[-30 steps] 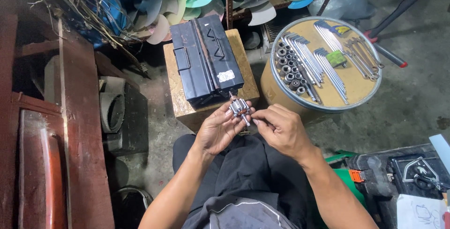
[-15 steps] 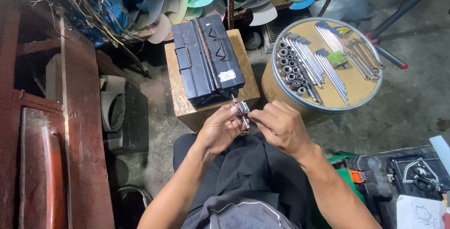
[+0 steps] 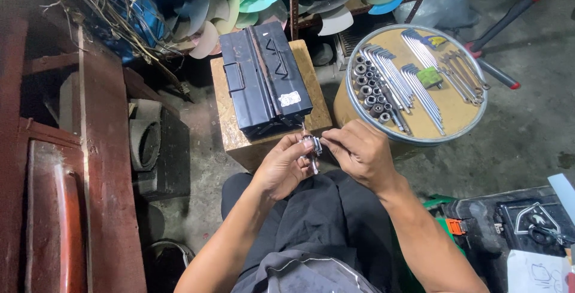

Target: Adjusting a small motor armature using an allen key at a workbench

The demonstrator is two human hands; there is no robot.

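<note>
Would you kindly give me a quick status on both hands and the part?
Left hand and right hand both grip small metal part over lap. Black toolbox on wooden block just ahead. Nothing between hands.

The small metal part (image 3: 311,148) between the left hand (image 3: 281,167) and right hand (image 3: 359,152) at mid-frame is mostly covered by the fingers and too small to identify; it may be a bundle of small tools. At lower right, the dark case (image 3: 527,221) and white paper (image 3: 536,272) are cut off by the frame's edge. The red-handled tool (image 3: 509,14) at upper right runs out of frame.
</note>
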